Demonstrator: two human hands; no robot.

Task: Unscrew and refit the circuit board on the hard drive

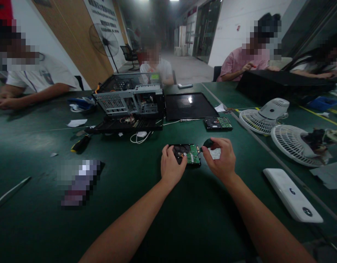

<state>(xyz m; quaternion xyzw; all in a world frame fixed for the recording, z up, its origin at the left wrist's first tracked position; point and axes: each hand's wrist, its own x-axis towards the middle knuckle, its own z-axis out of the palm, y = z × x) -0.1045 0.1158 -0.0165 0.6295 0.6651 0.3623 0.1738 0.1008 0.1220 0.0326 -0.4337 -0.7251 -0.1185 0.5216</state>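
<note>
A hard drive point(194, 157) with its green circuit board facing up lies on the dark green table in front of me. My left hand point(171, 165) grips its left end, fingers over the far edge and thumb along the near side. In my right hand point(223, 160) a small screwdriver point(208, 143) with a dark handle is pinched between thumb and fingers. Its thin shaft slants down to the right part of the circuit board; the exact spot its tip meets is too small to make out. A pale scrap of paper point(215, 153) lies partly behind my right hand.
An opened computer case point(130, 100) stands beyond, beside a black panel point(189, 106) and a second hard drive point(218, 123). A yellow-black screwdriver point(80, 144) lies left. White fan parts point(290, 144) and a white power bank point(292, 194) are right. Several people sit around the table.
</note>
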